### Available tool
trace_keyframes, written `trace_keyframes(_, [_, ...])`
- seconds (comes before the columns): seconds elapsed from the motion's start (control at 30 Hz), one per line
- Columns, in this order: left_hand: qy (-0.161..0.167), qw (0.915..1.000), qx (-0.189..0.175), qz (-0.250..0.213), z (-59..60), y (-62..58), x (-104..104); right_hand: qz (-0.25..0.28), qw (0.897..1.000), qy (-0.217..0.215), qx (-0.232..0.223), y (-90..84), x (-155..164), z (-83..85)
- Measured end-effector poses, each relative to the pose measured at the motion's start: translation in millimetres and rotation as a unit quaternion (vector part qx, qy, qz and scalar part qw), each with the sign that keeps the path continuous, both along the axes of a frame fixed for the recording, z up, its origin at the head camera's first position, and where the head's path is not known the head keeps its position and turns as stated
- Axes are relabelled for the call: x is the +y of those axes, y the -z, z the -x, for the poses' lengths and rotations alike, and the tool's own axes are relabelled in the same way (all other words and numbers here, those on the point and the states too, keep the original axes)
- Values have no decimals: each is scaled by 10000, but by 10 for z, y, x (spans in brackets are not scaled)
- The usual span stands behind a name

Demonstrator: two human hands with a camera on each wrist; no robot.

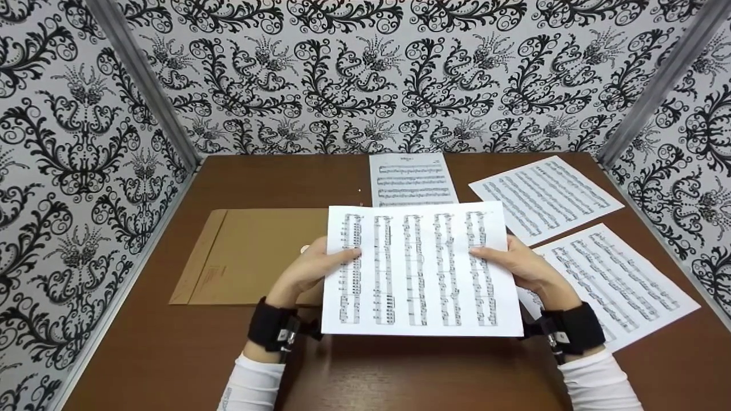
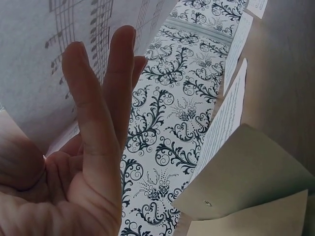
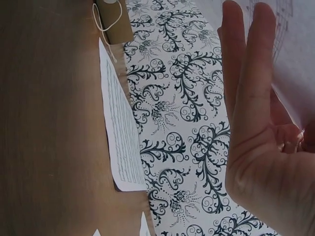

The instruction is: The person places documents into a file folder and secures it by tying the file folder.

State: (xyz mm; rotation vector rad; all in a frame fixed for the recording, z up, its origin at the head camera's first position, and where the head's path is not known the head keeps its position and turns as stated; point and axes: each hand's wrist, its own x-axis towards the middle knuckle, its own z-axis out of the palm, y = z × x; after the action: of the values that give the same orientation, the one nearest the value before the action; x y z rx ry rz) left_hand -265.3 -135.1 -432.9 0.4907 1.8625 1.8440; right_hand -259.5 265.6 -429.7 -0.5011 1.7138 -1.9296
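Observation:
I hold a sheet of music [image 1: 420, 268] up above the brown table [image 1: 400, 377], turned sideways so its staves run up and down. My left hand [image 1: 320, 264] pinches its left edge, thumb on the printed face and straight fingers [image 2: 98, 128] behind the paper [image 2: 44, 59]. My right hand [image 1: 514, 262] pinches the right edge the same way, its fingers [image 3: 251, 98] flat against the back of the sheet [image 3: 295, 54].
A tan envelope [image 1: 251, 257] lies on the table left of the held sheet. Three more music sheets lie flat: one at the back centre [image 1: 411, 178], one at the back right [image 1: 545, 197], one at the near right [image 1: 619, 282]. Patterned walls enclose the table on three sides.

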Motion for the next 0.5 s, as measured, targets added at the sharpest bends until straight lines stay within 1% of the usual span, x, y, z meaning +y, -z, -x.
trace_keyframes(0.17, [-53, 10000, -5, -34, 2, 5, 15, -37, 10000, 64, 48, 14, 1, -5])
trace_keyframes(0.3, [-392, 9992, 11, 1, 17, 9, 30, -236, 9992, 298, 92, 21, -9, -3])
trace_keyframes(0.4, [-676, 9977, 81, 45, 29, 12, 17, -383, 9978, 547, 26, 19, -24, 3])
trace_keyframes(0.5, [-845, 9964, 112, 3, 42, 17, -12, -501, 9959, 756, -36, 14, -35, 11])
